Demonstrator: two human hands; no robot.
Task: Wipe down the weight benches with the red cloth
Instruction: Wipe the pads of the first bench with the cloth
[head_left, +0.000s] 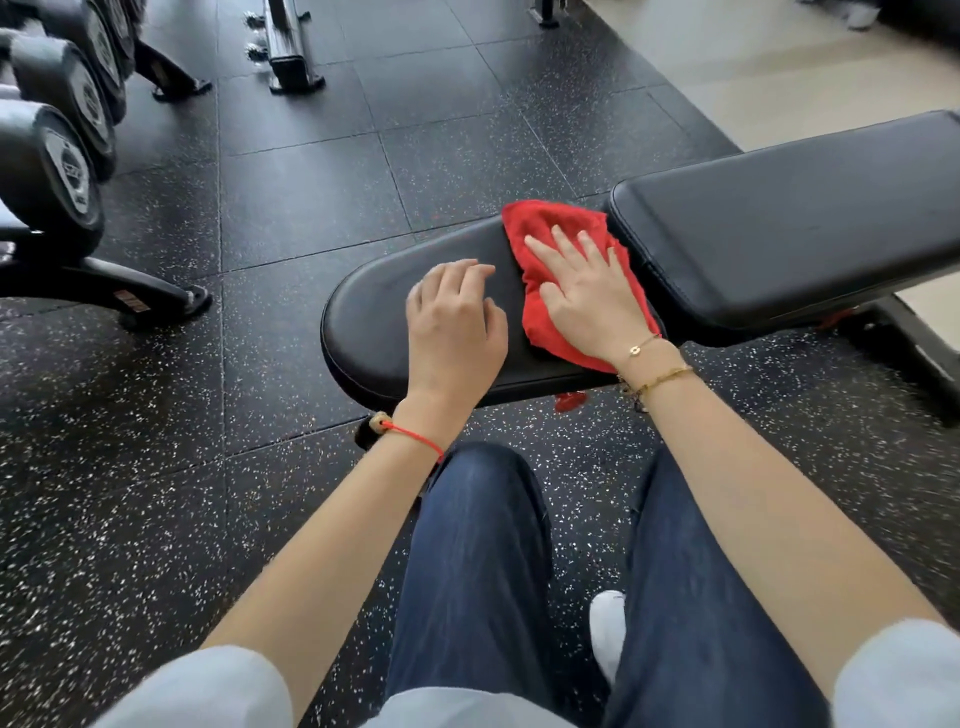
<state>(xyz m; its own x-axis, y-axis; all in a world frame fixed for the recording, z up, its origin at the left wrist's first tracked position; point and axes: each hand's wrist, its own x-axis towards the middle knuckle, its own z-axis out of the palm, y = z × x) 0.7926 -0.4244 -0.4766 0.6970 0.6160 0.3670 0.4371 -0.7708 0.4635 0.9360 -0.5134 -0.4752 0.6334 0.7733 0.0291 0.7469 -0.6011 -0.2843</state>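
Black padded weight bench (779, 234): wiping of its seat pad (379, 312) in hand. Red cloth (550, 228) lies at the pad's back-rest end, pressed flat under the right hand (587, 296), fingers straight. Left hand (454, 322) rests loosely curled, holding nothing. Next: sweep toward the rounded end.

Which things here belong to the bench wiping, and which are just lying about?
Job:
red cloth, pressed flat under the right hand
seat pad, left hand resting on it
back pad

Lying about:
dumbbells on their rack
another frame further off on the floor
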